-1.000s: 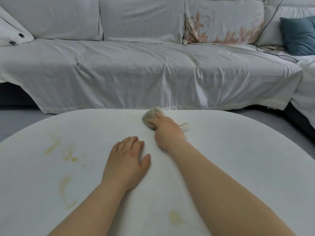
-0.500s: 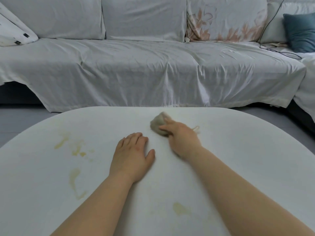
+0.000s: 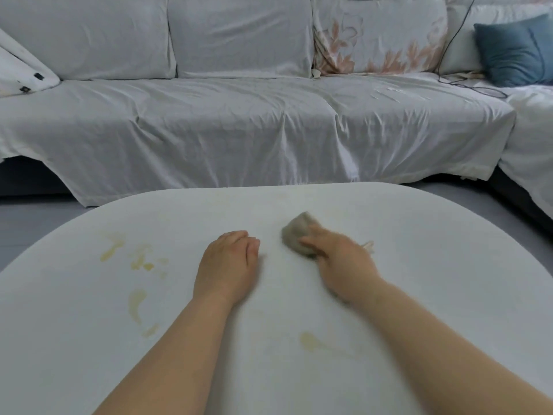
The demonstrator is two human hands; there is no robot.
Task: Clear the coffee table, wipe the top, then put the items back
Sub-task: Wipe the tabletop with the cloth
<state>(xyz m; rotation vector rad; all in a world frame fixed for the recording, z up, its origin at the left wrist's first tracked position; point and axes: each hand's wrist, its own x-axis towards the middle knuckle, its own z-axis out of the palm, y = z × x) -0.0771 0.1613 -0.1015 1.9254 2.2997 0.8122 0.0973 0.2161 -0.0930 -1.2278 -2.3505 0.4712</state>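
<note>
While the right hand (image 3: 338, 259) presses a bunched grey rag (image 3: 296, 235) to the coffee table (image 3: 419, 265), the left hand (image 3: 227, 265) rests flat, fingers together — the yellow stains (image 3: 137, 259) lie left, beyond it, nearer the left hand.

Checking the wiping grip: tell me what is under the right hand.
Under the right hand a crumpled grey-beige cloth presses on the white oval coffee table, its front bulging past the fingertips. The rest of the cloth and the tabletop below are covered.
</note>
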